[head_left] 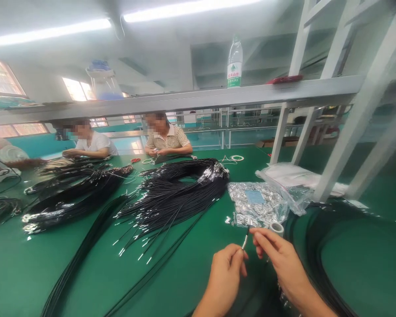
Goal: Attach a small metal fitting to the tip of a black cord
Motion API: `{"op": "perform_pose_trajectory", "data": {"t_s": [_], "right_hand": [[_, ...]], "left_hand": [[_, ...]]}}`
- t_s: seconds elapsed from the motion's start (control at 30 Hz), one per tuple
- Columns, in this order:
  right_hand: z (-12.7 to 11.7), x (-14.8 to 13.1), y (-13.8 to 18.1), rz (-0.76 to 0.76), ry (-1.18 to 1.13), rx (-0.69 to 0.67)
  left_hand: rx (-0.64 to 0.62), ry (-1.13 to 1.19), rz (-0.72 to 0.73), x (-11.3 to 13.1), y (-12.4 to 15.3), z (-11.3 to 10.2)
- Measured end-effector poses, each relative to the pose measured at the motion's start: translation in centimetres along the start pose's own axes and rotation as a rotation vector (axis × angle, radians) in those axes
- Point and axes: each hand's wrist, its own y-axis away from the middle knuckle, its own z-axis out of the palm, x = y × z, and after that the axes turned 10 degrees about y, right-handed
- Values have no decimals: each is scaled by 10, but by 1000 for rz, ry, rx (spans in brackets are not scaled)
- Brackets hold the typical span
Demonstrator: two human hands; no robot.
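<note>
- Cables in black bundles (69,193) lie on the left part of the green table (16,264), their ends shining.
- Two people sit across the table, one in a white shirt (97,143), one in a striped shirt (170,138), each with both hands down at the cables before them.
- Bigger heap of black cables (178,189) lies at the middle of the table, loose ends fanned toward the near edge.
- Left hand (226,275) has thumb and forefinger pressed together on a thin black wire (245,241) with a silvery tip, held just above the table at the lower middle.
- Right hand (280,259) meets the wire from the other side, fingertips pinched at its upper end, touching it.
- Clear bag of small silver pieces (257,204) lies just behind the hands, with a small roll of tape (277,227) beside it.
- Plastic bottle (235,61) stands upright on the grey shelf (317,88) overhead.
- Further black cables (320,264) curve along the table at the right.
</note>
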Motion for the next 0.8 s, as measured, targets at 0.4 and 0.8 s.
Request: {"op": "perform_pose_trajectory", "data": {"t_s": [0.4, 0.8], "right_hand": [[-7, -8, -2, 137, -305, -49], [-17, -12, 5, 101, 37, -60]], "left_hand": [[-173, 76, -61, 0, -1, 4], [-52, 57, 97, 16, 11, 9]]}}
